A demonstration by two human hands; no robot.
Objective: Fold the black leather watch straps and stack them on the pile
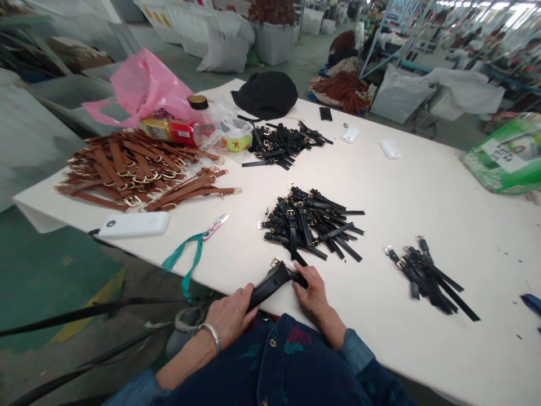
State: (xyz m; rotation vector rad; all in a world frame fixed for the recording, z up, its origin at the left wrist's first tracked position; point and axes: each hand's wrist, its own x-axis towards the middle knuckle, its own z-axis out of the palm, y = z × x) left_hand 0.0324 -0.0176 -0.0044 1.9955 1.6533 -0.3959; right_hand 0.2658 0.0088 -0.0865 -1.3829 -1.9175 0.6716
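Note:
My left hand (230,313), a silver bangle at its wrist, is wrapped round a long black object (270,283) with a smooth body; its exact kind I cannot make out. At that object's far end, my right hand (311,290) pinches a short black buckle strap (299,277), partly hidden by the fingers. A small gold buckle (274,262) shows right beside the object's tip. Just beyond both hands lies a heap of black buckle straps (313,223). Farther right is a smaller bunch of black straps (429,276).
Brown buckle straps (122,163) are piled at the left of the white table (422,203). Near its front edge lie pink snips (215,226) on a green ribbon and a white power bank (134,224). Behind are more black straps (281,141), a black cap (268,95) and a pink bag (146,87).

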